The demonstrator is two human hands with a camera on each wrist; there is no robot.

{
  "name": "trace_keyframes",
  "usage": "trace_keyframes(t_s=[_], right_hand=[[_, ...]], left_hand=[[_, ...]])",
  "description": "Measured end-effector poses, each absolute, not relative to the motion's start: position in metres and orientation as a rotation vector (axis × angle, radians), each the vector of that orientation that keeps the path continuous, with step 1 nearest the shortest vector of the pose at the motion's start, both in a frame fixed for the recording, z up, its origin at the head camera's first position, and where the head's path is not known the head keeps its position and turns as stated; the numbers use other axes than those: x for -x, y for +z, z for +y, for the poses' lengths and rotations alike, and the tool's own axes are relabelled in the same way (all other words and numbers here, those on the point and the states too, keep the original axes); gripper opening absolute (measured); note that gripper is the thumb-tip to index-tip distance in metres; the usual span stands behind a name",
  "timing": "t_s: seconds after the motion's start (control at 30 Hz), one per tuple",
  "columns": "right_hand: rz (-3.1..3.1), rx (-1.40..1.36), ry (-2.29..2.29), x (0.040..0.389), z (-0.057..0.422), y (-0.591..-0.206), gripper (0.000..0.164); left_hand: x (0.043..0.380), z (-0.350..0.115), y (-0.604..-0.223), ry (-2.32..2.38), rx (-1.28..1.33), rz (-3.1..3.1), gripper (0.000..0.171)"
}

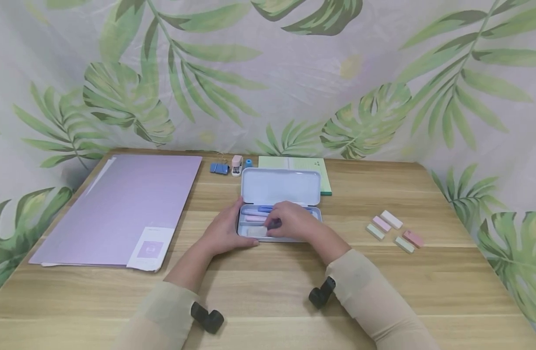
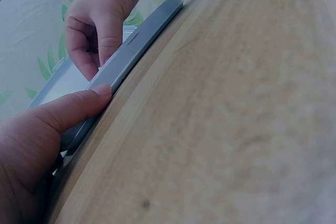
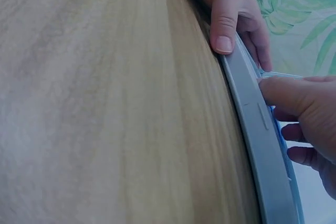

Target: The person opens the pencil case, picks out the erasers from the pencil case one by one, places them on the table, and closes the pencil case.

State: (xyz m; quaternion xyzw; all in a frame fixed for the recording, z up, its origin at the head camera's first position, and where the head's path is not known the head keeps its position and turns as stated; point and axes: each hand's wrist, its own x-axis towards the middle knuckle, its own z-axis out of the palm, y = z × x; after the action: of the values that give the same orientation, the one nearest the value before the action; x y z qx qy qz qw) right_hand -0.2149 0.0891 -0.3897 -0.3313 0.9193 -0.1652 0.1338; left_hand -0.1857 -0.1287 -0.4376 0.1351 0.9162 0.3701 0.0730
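Observation:
A light blue pencil case [image 1: 281, 187] lies on the table with its lid standing up at the back. My left hand [image 1: 224, 228] grips its left end, thumb along the front wall and the fingers round the side. Inside are pens [image 1: 254, 212] in the rear compartment and a whitish eraser [image 1: 256, 231] at the front left. The right hand [image 1: 294, 221] reaches into the case and pinches the eraser's right end between thumb and fingers. In the left wrist view, the case's front wall [image 2: 131, 51] hides those fingertips' lower part.
Several small erasers [image 1: 381, 223] lie to the right. A large purple folder [image 1: 132, 209] covers the left side. Behind the case are a green notepad [image 1: 326, 180], a pink stapler [image 1: 236, 165], a blue binder clip [image 1: 219, 168] and a small blue object [image 1: 248, 163].

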Motion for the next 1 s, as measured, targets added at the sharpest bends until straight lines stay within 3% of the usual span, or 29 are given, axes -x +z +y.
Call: trace_keyframes(t_s=[0.23, 0.6, 1.0], right_hand=[[2.637, 0.962, -0.494, 0.216, 0.088, -0.389, 0.014], [2.578, 1.115, -0.188, 0.218, 0.065, -0.380, 0.052], [2.517, 1.090, -0.074, 0.218, 0.051, -0.376, 0.047]], left_hand=[[0.186, -0.129, -0.436, 1.105, -0.395, 2.751, 0.126], [0.185, -0.131, -0.437, 1.114, -0.408, 2.739, 0.126], [0.184, -0.131, -0.438, 1.154, -0.434, 2.733, 0.124]])
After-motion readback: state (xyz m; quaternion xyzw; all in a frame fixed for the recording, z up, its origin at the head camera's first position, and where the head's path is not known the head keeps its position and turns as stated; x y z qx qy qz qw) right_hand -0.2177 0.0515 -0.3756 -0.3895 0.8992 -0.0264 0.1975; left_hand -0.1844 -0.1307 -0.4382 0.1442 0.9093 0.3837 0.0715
